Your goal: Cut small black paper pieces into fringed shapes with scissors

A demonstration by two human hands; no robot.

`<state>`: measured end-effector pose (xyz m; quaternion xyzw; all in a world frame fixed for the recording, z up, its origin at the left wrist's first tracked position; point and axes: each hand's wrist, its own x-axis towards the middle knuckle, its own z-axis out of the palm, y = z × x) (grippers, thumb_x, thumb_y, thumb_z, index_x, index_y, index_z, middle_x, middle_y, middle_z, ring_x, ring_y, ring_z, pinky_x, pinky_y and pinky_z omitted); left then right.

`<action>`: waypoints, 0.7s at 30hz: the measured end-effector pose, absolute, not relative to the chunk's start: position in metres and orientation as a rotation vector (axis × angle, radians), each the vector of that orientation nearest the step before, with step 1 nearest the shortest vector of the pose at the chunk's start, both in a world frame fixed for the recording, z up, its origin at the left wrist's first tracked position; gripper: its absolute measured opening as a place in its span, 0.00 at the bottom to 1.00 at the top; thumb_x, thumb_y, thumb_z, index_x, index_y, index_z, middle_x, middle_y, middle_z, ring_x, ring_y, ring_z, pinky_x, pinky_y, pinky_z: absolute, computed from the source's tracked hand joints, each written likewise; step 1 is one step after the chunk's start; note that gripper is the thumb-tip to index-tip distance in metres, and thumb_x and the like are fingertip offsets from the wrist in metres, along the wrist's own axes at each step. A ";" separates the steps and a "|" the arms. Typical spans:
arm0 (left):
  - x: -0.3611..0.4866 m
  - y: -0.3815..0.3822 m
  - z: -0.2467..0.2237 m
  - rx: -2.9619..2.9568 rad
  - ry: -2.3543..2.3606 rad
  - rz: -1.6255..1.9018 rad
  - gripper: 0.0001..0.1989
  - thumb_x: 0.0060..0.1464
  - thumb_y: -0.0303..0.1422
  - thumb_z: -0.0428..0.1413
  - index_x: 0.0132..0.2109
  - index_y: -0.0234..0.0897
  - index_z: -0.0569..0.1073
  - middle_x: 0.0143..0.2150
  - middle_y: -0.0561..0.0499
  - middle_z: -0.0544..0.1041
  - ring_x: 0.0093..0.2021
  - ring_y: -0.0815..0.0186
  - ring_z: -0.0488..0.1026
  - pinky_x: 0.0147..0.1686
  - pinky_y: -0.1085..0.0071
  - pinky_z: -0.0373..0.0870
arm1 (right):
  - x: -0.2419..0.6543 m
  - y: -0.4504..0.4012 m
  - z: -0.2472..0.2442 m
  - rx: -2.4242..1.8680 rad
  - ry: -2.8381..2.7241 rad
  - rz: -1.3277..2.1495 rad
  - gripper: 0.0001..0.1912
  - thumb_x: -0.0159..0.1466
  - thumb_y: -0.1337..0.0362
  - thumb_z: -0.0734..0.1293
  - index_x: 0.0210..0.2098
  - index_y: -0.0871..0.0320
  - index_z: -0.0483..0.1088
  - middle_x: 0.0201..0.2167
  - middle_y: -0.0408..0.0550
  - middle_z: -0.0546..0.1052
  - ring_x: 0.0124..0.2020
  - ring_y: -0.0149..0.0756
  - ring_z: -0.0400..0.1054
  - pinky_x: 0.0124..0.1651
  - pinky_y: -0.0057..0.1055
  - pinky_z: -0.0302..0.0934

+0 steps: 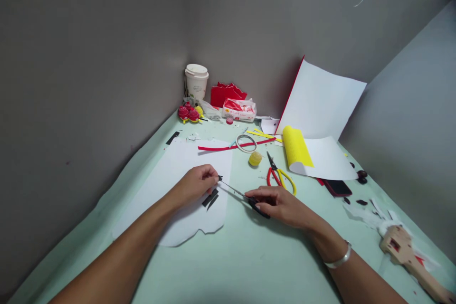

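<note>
My left hand [197, 181] is closed, pinching a small black paper piece [220, 178] between thumb and fingertips. My right hand [281, 204] grips scissors [259, 209] with dark handles; their thin blades point left and reach the black piece. Whether the blades are apart is too fine to tell. Black paper strips [210, 198] lie just below my left hand on a large white sheet [188, 228] with a ragged near edge. Beyond my right hand rest pliers [272, 164] with one red and one yellow handle, beside a small yellow coil [255, 158].
A tape ring [246, 143] overlaps a red strip [217, 148]. Farther back stand a lidded paper cup [196, 83], red-and-yellow ornaments [188, 113] and a tissue pack [238, 110]. Yellow corrugated paper [297, 147], a phone [337, 188] and a glue gun [399, 244] lie rightward.
</note>
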<state>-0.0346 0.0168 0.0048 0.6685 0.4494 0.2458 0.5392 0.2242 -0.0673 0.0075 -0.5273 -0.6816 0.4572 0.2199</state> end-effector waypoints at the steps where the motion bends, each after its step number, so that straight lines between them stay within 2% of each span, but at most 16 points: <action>1: -0.034 0.017 0.005 1.591 1.073 0.586 0.06 0.50 0.36 0.53 0.31 0.37 0.69 0.21 0.55 0.69 0.22 0.69 0.60 0.26 0.69 0.55 | 0.224 -0.067 0.007 -1.455 -1.893 1.254 0.18 0.62 0.64 0.66 0.52 0.54 0.75 0.43 0.48 0.77 0.36 0.33 0.67 0.39 0.29 0.62; 13: -0.035 0.016 0.006 1.610 1.095 0.590 0.08 0.50 0.38 0.53 0.30 0.38 0.68 0.20 0.56 0.69 0.23 0.68 0.62 0.27 0.70 0.56 | 0.219 -0.069 0.009 -1.446 -2.030 1.040 0.19 0.62 0.66 0.66 0.52 0.54 0.74 0.40 0.48 0.77 0.36 0.34 0.68 0.38 0.30 0.62; 21: -0.034 0.016 0.005 1.616 1.099 0.568 0.07 0.51 0.37 0.53 0.30 0.38 0.68 0.21 0.56 0.69 0.23 0.69 0.61 0.26 0.69 0.56 | 0.220 -0.069 0.009 -1.432 -2.041 1.034 0.19 0.62 0.66 0.67 0.53 0.53 0.74 0.41 0.49 0.77 0.38 0.35 0.69 0.39 0.30 0.63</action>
